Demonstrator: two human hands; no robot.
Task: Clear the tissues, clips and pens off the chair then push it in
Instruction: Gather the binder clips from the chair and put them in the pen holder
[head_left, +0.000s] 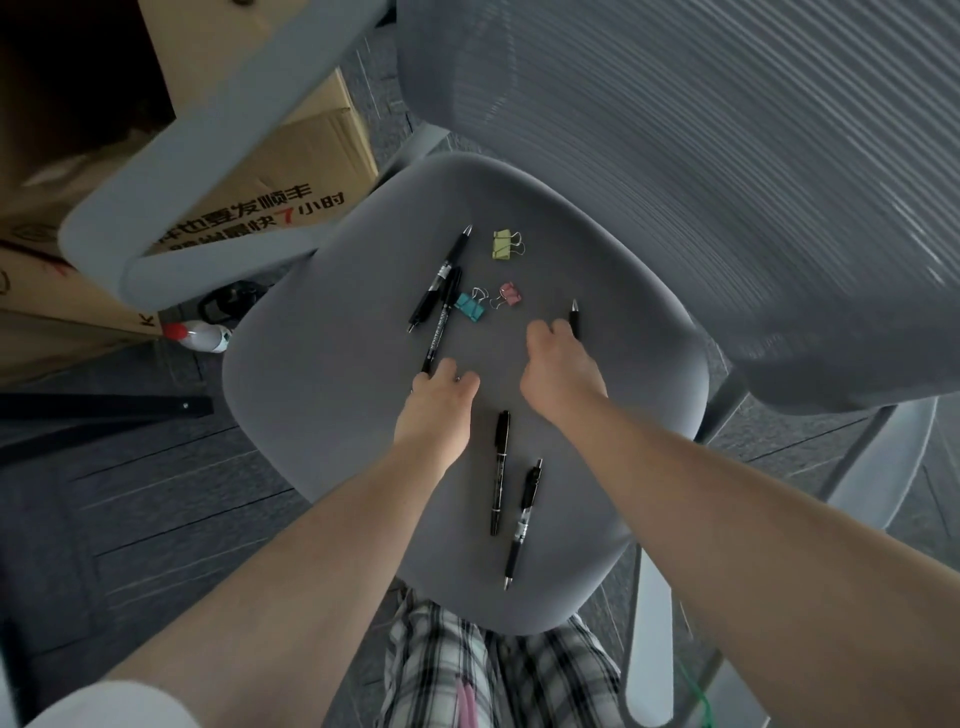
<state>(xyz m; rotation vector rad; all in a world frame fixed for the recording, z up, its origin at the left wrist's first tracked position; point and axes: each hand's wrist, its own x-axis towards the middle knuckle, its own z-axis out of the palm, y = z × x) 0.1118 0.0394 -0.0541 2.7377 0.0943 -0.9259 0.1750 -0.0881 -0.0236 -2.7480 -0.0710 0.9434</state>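
Note:
The grey chair seat (322, 395) fills the middle of the head view. My left hand (435, 410) is closed at the near end of a black marker (441, 322) that lies beside a black gel pen (440, 278). My right hand (561, 371) grips another black pen (574, 312), whose tip sticks out past my fingers. A yellow clip (503, 244), a teal clip (470, 305) and a pink clip (511, 293) lie just beyond my hands. Between my forearms lie a second marker (500, 473) and a gel pen (522, 522). No tissues show.
The mesh backrest (727, 182) rises at the upper right and a pale armrest (208, 156) crosses the upper left. Cardboard boxes (291, 171) stand to the left. A red-capped bottle (200, 335) lies on the dark carpet by the seat.

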